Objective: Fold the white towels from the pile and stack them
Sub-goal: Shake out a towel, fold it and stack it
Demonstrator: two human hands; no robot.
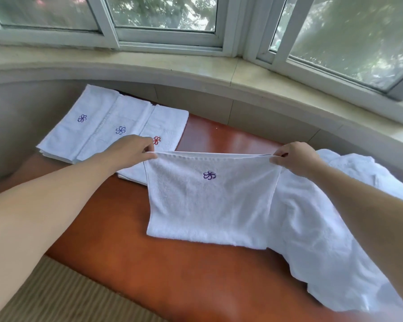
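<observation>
1. The white towel point(209, 201), doubled over, is held up by its top edge above the middle of the reddish-brown surface point(149, 263). Its lower edge rests on the surface and partly on the pile beside it. A purple flower emblem point(209, 175) faces the camera near the top.
2. Left hand point(130, 149): arm extended forward from the lower left, back of hand up. Grip state: thumb and fingers pinching the towel's upper left corner.
3. Right hand point(293, 159): arm extended from the lower right, back of hand up. Grip state: thumb and fingers pinching the upper right corner. The top edge is drawn taut and level between the two hands.
4. The pile of unfolded towels point(323, 217) lies crumpled on the right of the surface, touching the held towel and running towards the near right corner.
5. Folded towels point(98, 126) lie on the far left of the surface, overlapping in a row. Two show blue-purple flower emblems and one a red emblem, partly hidden by the left hand.
6. A pale stone window sill point(196, 75) curves behind the surface, with white-framed windows point(170, 38) above it. A ribbed beige mat point(56, 298) is at the lower left.
</observation>
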